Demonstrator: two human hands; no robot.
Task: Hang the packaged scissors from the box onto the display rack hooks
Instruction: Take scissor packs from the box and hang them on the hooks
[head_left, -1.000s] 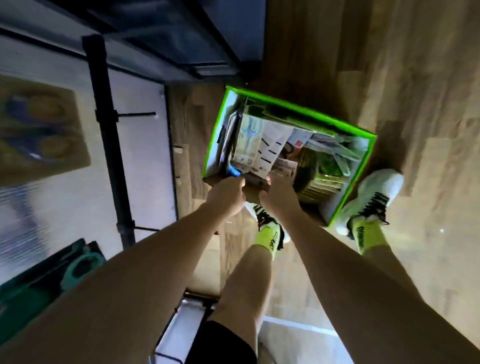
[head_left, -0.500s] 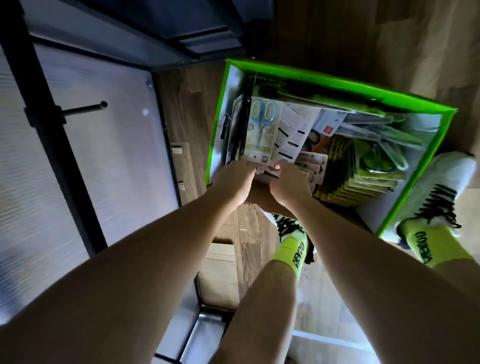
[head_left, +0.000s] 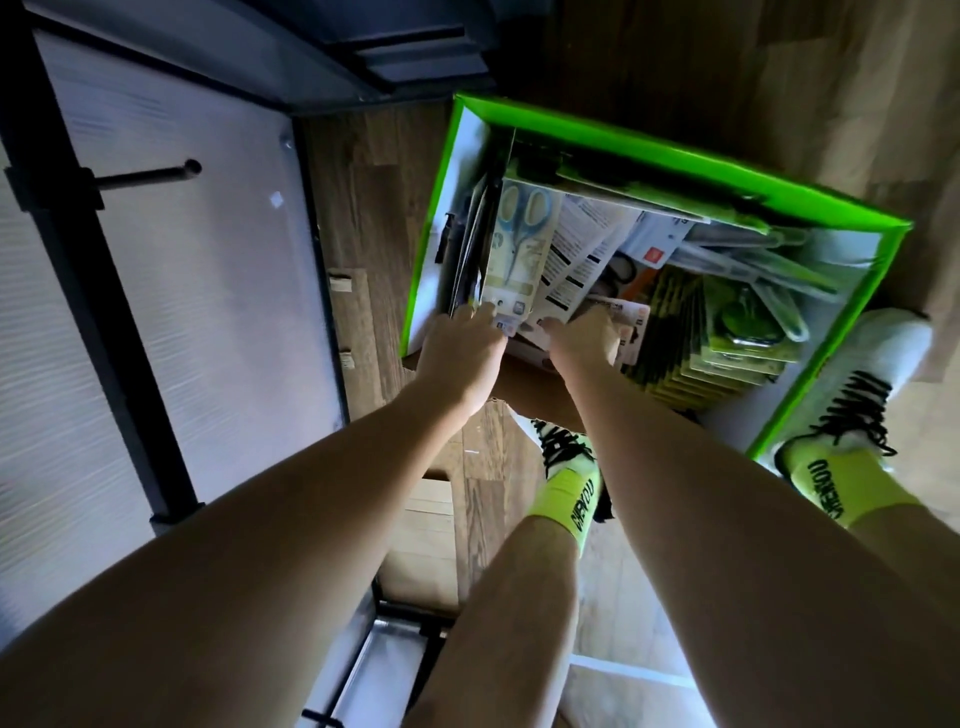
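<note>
Box (head_left: 675, 171) nearer; blue-handled scissors pack (head_left: 519, 244) upright

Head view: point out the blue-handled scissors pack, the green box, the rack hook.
blue-handled scissors pack (head_left: 521, 244): head view, card middle.
green box (head_left: 675, 167): head view, far rim.
rack hook (head_left: 150, 175): head view, mid-shaft.
</note>
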